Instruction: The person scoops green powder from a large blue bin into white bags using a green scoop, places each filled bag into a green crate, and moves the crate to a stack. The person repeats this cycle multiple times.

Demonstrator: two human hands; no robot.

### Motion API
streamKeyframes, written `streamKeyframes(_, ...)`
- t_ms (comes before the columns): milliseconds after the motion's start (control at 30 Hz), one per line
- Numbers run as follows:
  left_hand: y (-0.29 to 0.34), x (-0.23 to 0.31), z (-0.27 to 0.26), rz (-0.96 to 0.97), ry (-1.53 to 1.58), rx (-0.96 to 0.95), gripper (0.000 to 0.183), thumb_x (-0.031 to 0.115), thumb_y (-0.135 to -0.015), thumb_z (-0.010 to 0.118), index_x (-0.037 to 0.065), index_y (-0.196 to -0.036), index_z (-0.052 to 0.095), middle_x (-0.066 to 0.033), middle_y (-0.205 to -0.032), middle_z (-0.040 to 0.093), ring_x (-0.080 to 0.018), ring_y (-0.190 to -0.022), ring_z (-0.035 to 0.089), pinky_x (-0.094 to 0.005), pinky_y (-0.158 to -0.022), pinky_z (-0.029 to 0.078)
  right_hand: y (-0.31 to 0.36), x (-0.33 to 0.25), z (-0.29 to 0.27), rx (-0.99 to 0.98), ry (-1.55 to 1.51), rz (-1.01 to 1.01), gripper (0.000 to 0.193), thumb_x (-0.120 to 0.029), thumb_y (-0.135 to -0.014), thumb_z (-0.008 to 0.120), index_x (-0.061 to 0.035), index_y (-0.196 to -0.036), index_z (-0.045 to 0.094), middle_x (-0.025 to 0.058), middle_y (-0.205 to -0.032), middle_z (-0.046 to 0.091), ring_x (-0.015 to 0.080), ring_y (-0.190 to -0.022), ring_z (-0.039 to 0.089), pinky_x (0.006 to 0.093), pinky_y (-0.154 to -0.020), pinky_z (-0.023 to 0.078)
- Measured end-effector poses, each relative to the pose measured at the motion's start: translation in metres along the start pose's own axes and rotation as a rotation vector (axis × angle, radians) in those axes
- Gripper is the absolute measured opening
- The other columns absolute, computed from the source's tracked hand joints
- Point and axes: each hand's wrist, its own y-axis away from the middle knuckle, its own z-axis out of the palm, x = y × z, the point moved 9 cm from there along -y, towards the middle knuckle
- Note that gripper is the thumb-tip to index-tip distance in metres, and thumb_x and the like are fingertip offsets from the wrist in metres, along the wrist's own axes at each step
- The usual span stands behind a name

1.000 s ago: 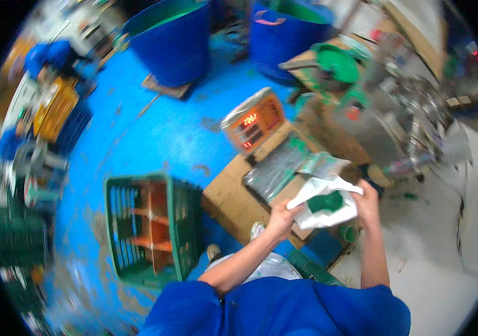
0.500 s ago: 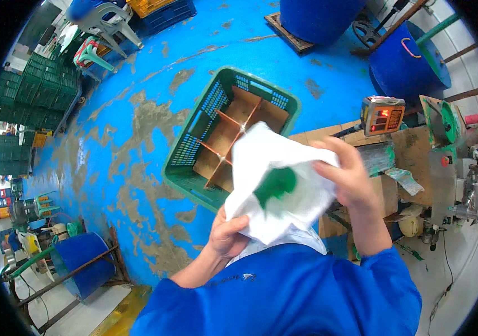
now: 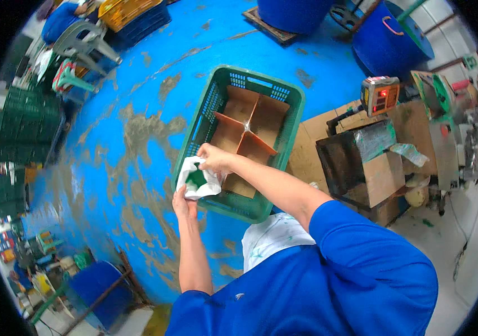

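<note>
A white bag (image 3: 211, 188) with green material showing in its mouth is held over the near left compartment of a green plastic crate (image 3: 299, 115). My left hand (image 3: 184, 205) grips the bag's lower left side. With its fingers pinched on the upper rim, my right hand (image 3: 214, 158) holds the bag's mouth apart. Brown cardboard dividers (image 3: 257, 147) split the crate into several compartments. The bag and my right arm hide part of the near compartments, and whether the bag touches the bottom cannot be seen.
On the right, a scale display (image 3: 380, 96) with lit red digits rises beside a dark box (image 3: 339, 168) and cardboard. Blue barrels (image 3: 390, 42) stand beyond. A person (image 3: 62, 21) sits by a grey plastic chair (image 3: 79, 42), far left. Stacked green crates (image 3: 23, 126) line the left side.
Both hands have carried the bag forward and left, from close to my body to over the crate. My arms are now stretched out. A seated person has come into view at the far left.
</note>
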Motion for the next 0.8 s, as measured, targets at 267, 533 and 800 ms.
streamKeyframes(267,-0.009,0.065,-0.022,0.3,-1.195,0.099,0.026,0.0,-0.062,0.064,0.008,-0.062,0.039,-0.0019,-0.061,0.044,-0.0129,-0.054,0.041,-0.031,-0.046,0.036,0.051,-0.029,-0.071,0.297,0.365,-0.263,0.025,-0.022,-0.087,0.039,0.0017,-0.093,0.042,0.0233,-0.081,0.058,0.039,-0.07,0.062,0.0509,-0.055,0.053)
streamKeyframes(533,0.023,0.089,0.124,0.989,-2.249,-0.05,0.027,0.001,-0.07,0.047,0.0,-0.096,0.054,-0.0206,-0.079,0.055,-0.0398,-0.068,0.053,-0.0475,-0.061,0.04,0.257,0.051,-0.182,0.958,-0.093,-0.408,0.023,-0.021,-0.079,0.06,-0.0067,-0.092,0.047,0.0131,-0.077,0.058,0.0296,-0.069,0.06,0.0429,-0.058,0.045)
streamKeyframes(800,0.103,-0.127,0.36,1.109,-2.013,-0.628,0.049,-0.004,-0.072,0.046,0.006,-0.121,0.045,-0.0142,-0.083,0.055,-0.0328,-0.07,0.053,-0.0422,-0.061,0.042,0.746,0.42,-0.098,2.849,-0.607,-0.027,0.015,-0.021,-0.092,0.048,-0.0063,-0.089,0.052,0.0023,-0.072,0.048,0.011,-0.057,0.047,0.0256,-0.049,0.043)
